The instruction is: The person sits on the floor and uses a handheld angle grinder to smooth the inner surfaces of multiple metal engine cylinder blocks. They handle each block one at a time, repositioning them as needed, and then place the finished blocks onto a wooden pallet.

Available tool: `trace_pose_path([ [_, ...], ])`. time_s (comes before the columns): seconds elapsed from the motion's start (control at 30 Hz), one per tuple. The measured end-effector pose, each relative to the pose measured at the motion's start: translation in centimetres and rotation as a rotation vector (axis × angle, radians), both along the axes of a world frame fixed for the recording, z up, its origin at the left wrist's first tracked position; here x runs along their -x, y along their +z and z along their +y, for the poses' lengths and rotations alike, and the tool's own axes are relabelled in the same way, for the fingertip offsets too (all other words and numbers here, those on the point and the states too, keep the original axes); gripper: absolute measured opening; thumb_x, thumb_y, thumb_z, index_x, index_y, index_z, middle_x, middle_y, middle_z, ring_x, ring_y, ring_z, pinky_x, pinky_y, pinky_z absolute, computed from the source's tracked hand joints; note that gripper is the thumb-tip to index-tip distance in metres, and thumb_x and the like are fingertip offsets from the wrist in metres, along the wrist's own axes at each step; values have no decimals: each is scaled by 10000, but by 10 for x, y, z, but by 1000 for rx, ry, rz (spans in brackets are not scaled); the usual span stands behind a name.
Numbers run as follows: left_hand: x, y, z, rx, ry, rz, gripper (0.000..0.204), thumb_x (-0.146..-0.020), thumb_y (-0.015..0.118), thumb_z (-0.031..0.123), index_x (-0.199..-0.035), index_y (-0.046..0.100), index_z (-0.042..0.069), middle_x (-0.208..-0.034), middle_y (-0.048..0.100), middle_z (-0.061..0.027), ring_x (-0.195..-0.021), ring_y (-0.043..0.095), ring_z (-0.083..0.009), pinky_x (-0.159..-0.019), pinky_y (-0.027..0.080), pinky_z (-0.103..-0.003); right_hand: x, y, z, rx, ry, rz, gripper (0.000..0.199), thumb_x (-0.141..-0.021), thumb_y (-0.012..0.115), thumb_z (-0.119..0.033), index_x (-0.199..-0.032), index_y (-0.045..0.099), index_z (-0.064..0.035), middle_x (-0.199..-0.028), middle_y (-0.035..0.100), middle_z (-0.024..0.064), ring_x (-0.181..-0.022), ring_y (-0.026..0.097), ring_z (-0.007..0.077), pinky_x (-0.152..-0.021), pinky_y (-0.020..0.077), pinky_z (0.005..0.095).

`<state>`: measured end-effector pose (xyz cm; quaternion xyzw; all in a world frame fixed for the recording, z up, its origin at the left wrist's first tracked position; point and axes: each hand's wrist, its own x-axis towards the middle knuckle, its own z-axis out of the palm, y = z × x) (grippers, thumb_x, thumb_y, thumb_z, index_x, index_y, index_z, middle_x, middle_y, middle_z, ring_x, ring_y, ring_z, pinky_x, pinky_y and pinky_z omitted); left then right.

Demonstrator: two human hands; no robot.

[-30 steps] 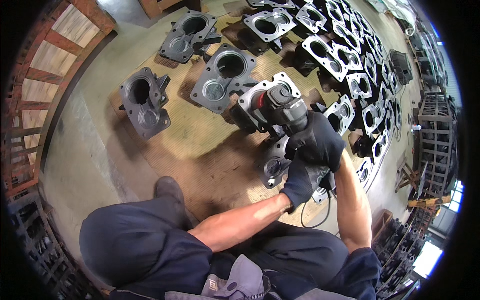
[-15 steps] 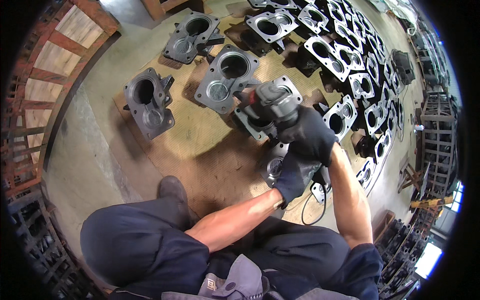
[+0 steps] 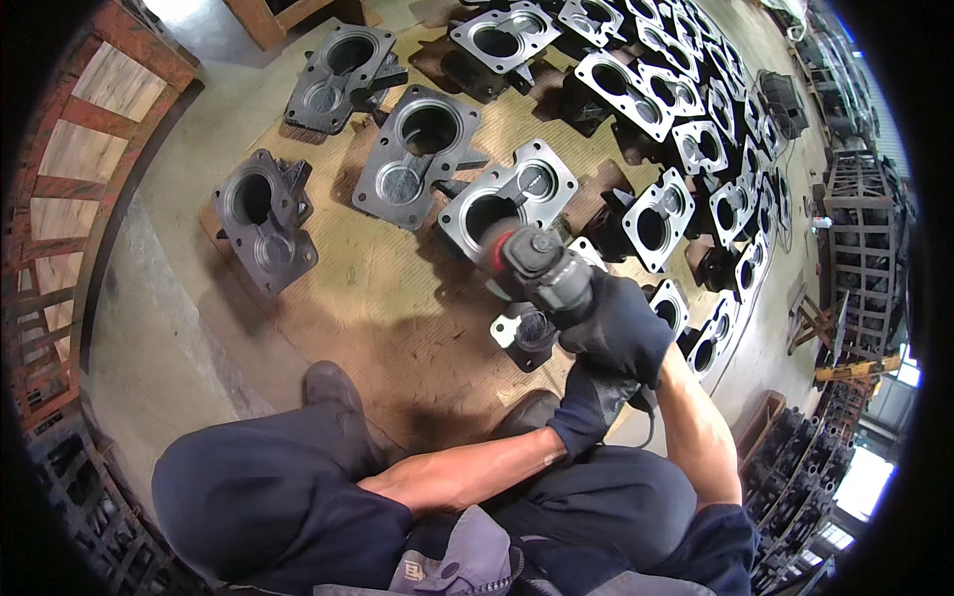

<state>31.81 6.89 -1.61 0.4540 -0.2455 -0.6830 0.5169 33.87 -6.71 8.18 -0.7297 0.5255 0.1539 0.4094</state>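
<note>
The right hand clamps tight round the angle grinder, left hand gripping just below at seven o'clock; the tool's head points to ten, overlapping a grey casting at eleven, more castings crowding toward one!

R hand, gloved fingers round blk grinder nr metal casting, L hand alongside

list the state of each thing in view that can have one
Grinder: held, unclear whether running
Right hand: gloved, closed around grinder
Left hand: gloved, grip partly hidden
Casting at grinder's head: face up, partly hidden
Leftmost casting: face up, uncovered
Ribbed brown sheet: flat, smudged
</note>
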Motion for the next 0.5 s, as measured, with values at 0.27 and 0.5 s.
trace_pose_path([
  [0.27, 5, 0, -31, 52, 31, 276, 449, -926, 630, -33, -1342, 463, -10, -1264, 553, -70, -1163, 540, -138, -991, 487, -294, 6, 15, -13, 88, -159, -196, 408, -642, 733, -155, -1004, 666, 22, -841, 725, 107, -739, 637, 172, -746, 540, 351],
  [0.5, 22, -25, -5, -37, 207, 384, 513, -915, 652, 12, -1384, 445, -5, -1322, 545, -79, -1210, 533, -144, -1027, 471, -316, 4, -9, -1, -2, 50, -110, 660, -612, 869, -364, -1131, 671, -8, -1012, 729, 224, -993, 706, 351, -896, 534, 404],
])
